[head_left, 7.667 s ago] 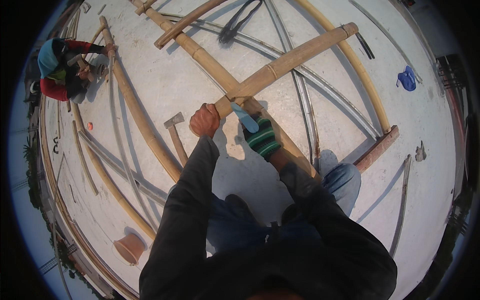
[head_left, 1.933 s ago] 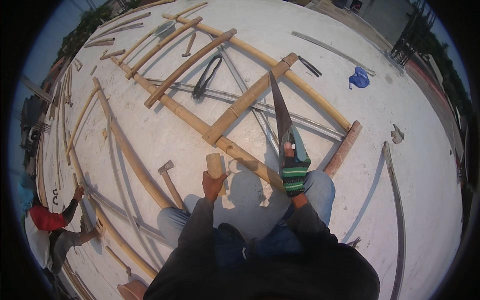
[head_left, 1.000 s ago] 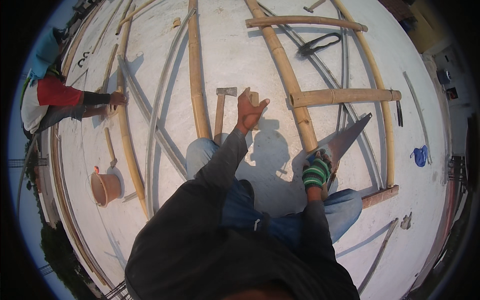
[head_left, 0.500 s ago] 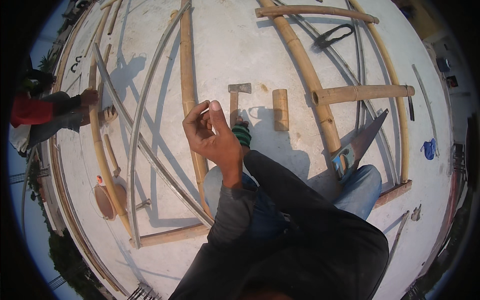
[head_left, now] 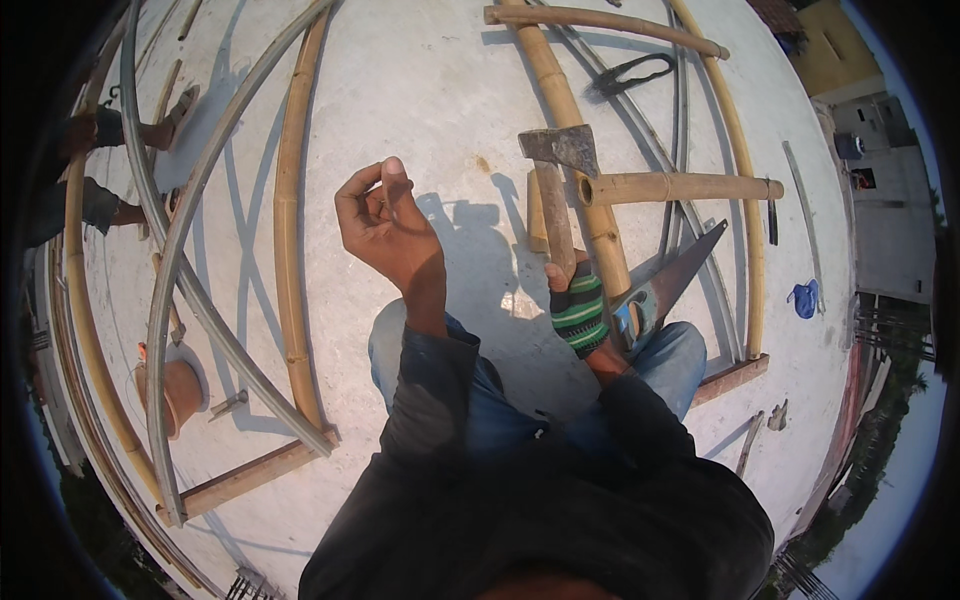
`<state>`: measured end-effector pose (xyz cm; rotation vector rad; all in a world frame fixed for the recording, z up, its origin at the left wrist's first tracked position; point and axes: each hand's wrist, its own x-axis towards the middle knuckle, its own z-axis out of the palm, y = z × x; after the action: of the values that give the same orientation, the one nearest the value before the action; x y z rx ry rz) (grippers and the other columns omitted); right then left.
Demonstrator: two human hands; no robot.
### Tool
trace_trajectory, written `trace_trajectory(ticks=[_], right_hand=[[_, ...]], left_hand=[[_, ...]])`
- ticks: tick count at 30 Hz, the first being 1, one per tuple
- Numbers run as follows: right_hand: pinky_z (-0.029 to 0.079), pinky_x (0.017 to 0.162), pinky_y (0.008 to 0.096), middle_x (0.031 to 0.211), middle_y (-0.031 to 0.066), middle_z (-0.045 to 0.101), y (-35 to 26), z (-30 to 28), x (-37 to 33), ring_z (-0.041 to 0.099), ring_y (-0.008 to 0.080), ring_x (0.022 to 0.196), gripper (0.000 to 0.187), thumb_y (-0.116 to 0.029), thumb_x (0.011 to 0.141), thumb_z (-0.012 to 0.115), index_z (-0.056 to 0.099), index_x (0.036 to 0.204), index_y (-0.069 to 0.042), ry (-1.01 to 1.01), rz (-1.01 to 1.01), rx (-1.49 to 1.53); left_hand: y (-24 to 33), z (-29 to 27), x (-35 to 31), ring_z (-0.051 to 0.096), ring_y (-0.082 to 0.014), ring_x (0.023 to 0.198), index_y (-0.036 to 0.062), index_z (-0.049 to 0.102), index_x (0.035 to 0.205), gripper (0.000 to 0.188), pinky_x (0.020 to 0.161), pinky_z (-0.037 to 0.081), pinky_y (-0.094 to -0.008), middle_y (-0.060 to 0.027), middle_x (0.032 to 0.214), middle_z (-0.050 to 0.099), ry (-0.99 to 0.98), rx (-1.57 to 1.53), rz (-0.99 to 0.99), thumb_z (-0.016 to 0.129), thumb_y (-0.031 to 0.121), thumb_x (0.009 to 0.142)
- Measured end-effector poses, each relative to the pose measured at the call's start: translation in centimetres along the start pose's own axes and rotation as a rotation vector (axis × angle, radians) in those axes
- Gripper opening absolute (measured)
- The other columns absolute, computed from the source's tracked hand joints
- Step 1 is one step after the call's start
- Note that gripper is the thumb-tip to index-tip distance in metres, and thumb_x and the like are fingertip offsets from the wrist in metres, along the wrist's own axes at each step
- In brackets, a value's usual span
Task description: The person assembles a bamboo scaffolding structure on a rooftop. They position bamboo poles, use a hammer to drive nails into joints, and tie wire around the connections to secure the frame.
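Observation:
My right hand [head_left: 577, 300], in a striped green and black fingerless glove, is closed round the wooden handle of a hatchet [head_left: 556, 190]. Its rusty steel head is uppermost, level with the bamboo frame on the right. Partly hidden behind the handle is a short bamboo piece [head_left: 536, 215]. My left hand [head_left: 392, 225] is raised, palm turned up. Its fingers are half curled and the thumb stands apart; I see nothing held in it. Beside my right knee leans a handsaw [head_left: 685, 270] with a blue and grey grip.
Bamboo poles [head_left: 292, 200] and curved metal strips [head_left: 215, 140] lie left of me. A crosspiece [head_left: 690, 187] joins the right bamboo frame. A bucket [head_left: 180, 395] and hammer [head_left: 228, 404] lie at lower left. Another person's legs [head_left: 125, 212] show at far left. Dark strap loop [head_left: 640, 73] lies ahead.
My right hand has raised the hatchet and moved it right, out from behind my left arm. My left hand stays raised with much the same curl. The whole view has shifted.

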<state>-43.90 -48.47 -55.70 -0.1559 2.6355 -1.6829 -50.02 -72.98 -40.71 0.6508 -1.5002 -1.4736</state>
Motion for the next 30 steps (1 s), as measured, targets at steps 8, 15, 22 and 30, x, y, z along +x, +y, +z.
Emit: trace_trajectory(ticks=[8, 15, 22, 30], right_hand=[[0.057, 0.075, 0.0548, 0.09, 0.033, 0.071, 1.9, -4.0, -1.7, 0.075, 0.0489, 0.09, 0.051, -0.042, 0.106, 0.063, 0.062, 0.124, 0.005, -0.005, 0.214, -0.583], [0.052, 0.067, 0.0458, 0.081, 0.0156, 0.064, 1.4, -6.2, -3.2, 0.065, 0.0347, 0.071, 0.04, -0.035, 0.105, 0.068, 0.059, 0.119, 0.001, 0.322, 0.017, -0.094], [0.056, 0.076, 0.0558, 0.088, 0.0316, 0.07, 4.5, -2.8, -6.2, 0.073, 0.0502, 0.089, 0.051, -0.051, 0.106, 0.059, 0.065, 0.115, -0.001, -0.097, 0.402, -0.484], [0.047, 0.058, 0.0513, 0.07, 0.0237, 0.062, 1.0, -4.9, -5.3, 0.064, 0.0432, 0.063, 0.049, -0.041, 0.105, 0.068, 0.063, 0.115, 0.007, 0.205, 0.162, -0.304]], left_hand=[[0.8, 0.5, -1.0, 0.069, -0.0133, 0.082, 0.0012, 0.065, 0.109, 0.028, 0.072, 0.055, -0.0289, -0.0078, 0.091, 0.069, -0.137, 0.119, -0.053, 0.077, 0.026, 0.103], [0.0, 1.5, -2.2, 0.056, -0.0073, 0.069, -0.0012, 0.067, 0.107, 0.028, 0.065, 0.044, -0.0229, -0.0031, 0.076, 0.063, -0.186, -0.008, -0.002, 0.078, 0.024, 0.102], [0.4, 3.5, -1.7, 0.061, -0.0101, 0.074, -0.0008, 0.067, 0.107, 0.028, 0.069, 0.048, -0.0256, -0.0033, 0.077, 0.064, -0.182, 0.052, -0.044, 0.079, 0.024, 0.101], [-2.2, 3.8, -2.1, 0.062, -0.0118, 0.077, -0.0007, 0.068, 0.106, 0.028, 0.071, 0.051, -0.0289, -0.0079, 0.092, 0.069, -0.259, 0.043, -0.128, 0.079, 0.025, 0.1]])
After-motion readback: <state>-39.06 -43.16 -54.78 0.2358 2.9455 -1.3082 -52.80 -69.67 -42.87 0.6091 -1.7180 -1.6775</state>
